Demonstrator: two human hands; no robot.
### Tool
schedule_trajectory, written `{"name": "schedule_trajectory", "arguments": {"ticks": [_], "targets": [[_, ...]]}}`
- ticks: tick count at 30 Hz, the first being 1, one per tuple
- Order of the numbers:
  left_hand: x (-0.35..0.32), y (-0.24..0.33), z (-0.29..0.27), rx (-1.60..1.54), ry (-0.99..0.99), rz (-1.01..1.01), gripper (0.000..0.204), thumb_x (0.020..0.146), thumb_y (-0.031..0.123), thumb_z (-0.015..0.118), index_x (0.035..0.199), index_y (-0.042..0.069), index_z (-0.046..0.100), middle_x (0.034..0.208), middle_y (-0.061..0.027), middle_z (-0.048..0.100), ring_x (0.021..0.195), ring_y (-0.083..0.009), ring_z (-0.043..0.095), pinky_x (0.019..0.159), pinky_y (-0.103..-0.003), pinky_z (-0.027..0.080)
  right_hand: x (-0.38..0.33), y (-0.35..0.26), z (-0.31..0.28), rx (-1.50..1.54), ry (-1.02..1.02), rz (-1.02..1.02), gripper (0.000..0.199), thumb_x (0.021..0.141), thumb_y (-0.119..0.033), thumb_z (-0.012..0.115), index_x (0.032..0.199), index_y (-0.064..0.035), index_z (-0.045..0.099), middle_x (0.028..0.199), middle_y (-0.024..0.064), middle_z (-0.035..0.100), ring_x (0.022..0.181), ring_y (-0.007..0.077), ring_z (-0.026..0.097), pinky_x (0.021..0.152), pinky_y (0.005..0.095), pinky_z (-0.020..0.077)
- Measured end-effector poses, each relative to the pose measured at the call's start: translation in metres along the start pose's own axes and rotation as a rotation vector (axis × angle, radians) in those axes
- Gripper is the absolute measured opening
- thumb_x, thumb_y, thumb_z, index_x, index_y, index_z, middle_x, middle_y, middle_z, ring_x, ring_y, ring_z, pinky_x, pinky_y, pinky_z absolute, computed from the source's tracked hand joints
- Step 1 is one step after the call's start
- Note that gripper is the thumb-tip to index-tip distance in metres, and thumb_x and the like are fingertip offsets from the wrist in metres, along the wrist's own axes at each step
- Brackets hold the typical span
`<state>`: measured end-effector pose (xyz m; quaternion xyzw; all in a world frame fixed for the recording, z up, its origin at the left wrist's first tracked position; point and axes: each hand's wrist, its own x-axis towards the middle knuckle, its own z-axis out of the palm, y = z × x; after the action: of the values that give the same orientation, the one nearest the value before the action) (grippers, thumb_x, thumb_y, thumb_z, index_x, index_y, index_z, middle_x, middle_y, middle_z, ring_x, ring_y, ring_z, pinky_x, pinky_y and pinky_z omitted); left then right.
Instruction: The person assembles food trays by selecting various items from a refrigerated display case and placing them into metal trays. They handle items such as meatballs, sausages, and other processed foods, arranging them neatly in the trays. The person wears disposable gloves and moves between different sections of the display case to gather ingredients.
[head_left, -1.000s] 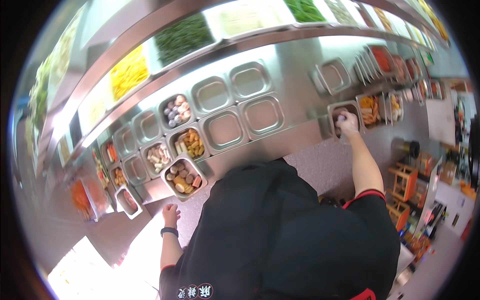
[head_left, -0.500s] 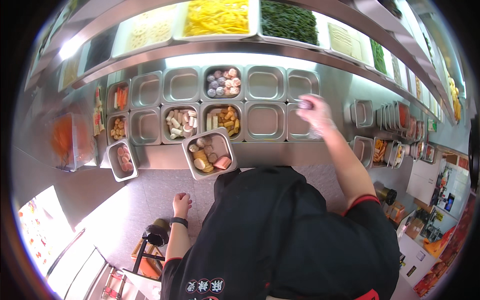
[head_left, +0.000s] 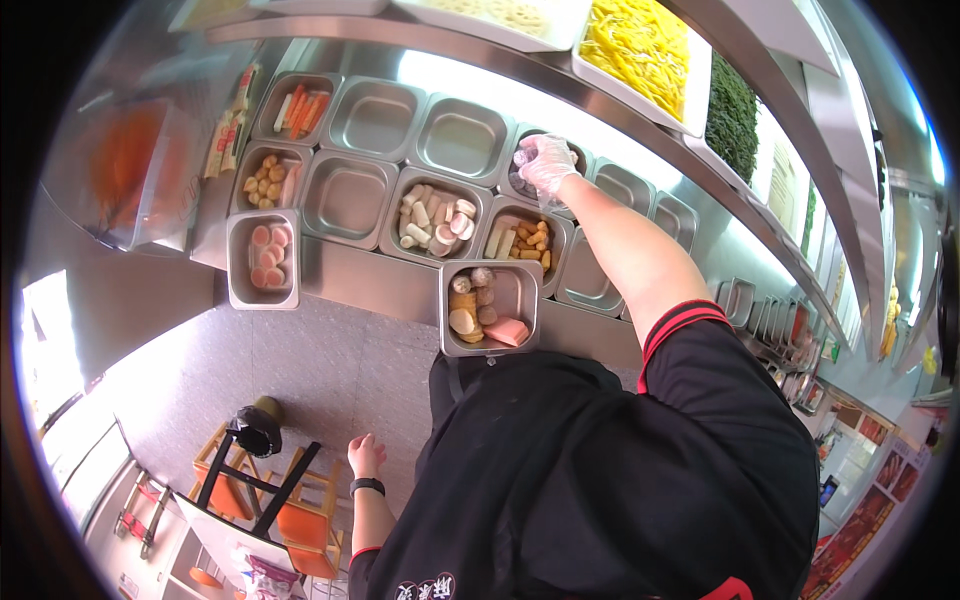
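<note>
My right hand (head_left: 547,165), in a clear plastic glove, reaches into the metal pan of purple and pale balls in the back row. Its fingers are curled about a purple ball (head_left: 522,158); the palm hides most of the pan. My bare left hand (head_left: 367,457) hangs low above the floor, loosely closed with nothing in it. Closest to my body, a tilted metal pan (head_left: 520,287) holds brownish balls, round slices and a pink block. Behind it are a pan of tan pieces (head_left: 530,243) and a pan of white and pink pieces (head_left: 440,218).
Unfilled metal pans (head_left: 463,137) share the counter with pans of orange and white sticks (head_left: 300,108), golden balls (head_left: 265,185) and pink slices (head_left: 268,252). A shelf with yellow strips (head_left: 635,55) overhangs the back. Orange-seated stools (head_left: 305,525) and a black bin (head_left: 258,430) stand at lower left.
My right hand has moved from the unfilled pans at right, where it held a purple ball, to the ball pan. My view has turned and shifted left. My left hand still hangs low.
</note>
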<state>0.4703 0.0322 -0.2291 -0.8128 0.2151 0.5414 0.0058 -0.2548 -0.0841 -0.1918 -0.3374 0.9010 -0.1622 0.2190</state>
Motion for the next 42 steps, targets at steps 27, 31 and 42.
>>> {"name": "schedule_trajectory", "arguments": {"ticks": [27, 31, 42], "targets": [[0.003, 0.070, 0.063, 0.156, -0.103, 0.131, 0.024, 0.099, 0.019, 0.068, 0.117, 0.004, 0.063, 0.100, -0.0069, 0.069, 0.082, -0.0209, 0.073, 0.062, -0.032, 0.057, -0.023, 0.028, -0.020, -0.652, -0.308, -0.839, 0.016, 0.095, -0.010, 0.057, 0.109, -0.0065, 0.064, 0.107, 0.0169, 0.067, 0.100, 0.0383, 0.072, 0.082, 0.0480, 0.0591], [-0.004, 0.042, 0.051, 0.143, -0.047, 0.040, 0.025, 0.099, 0.019, 0.068, 0.118, 0.005, 0.063, 0.099, -0.0066, 0.069, 0.080, -0.0209, 0.072, 0.058, -0.032, 0.056, -0.021, 0.024, -0.030, -0.749, -0.307, -0.903, 0.016, 0.093, -0.013, 0.059, 0.107, -0.0056, 0.063, 0.103, 0.0171, 0.068, 0.090, 0.0364, 0.074, 0.073, 0.0483, 0.0594], [0.002, 0.041, 0.099, 0.104, -0.148, 0.064, 0.027, 0.099, 0.019, 0.068, 0.120, 0.003, 0.064, 0.102, -0.0069, 0.069, 0.083, -0.0209, 0.073, 0.064, -0.032, 0.056, 0.026, 0.069, -0.080, -0.343, -0.241, -0.333, 0.038, 0.093, -0.020, 0.064, 0.129, -0.0101, 0.066, 0.121, 0.0207, 0.072, 0.109, 0.0438, 0.069, 0.096, 0.0490, 0.0544]]}}
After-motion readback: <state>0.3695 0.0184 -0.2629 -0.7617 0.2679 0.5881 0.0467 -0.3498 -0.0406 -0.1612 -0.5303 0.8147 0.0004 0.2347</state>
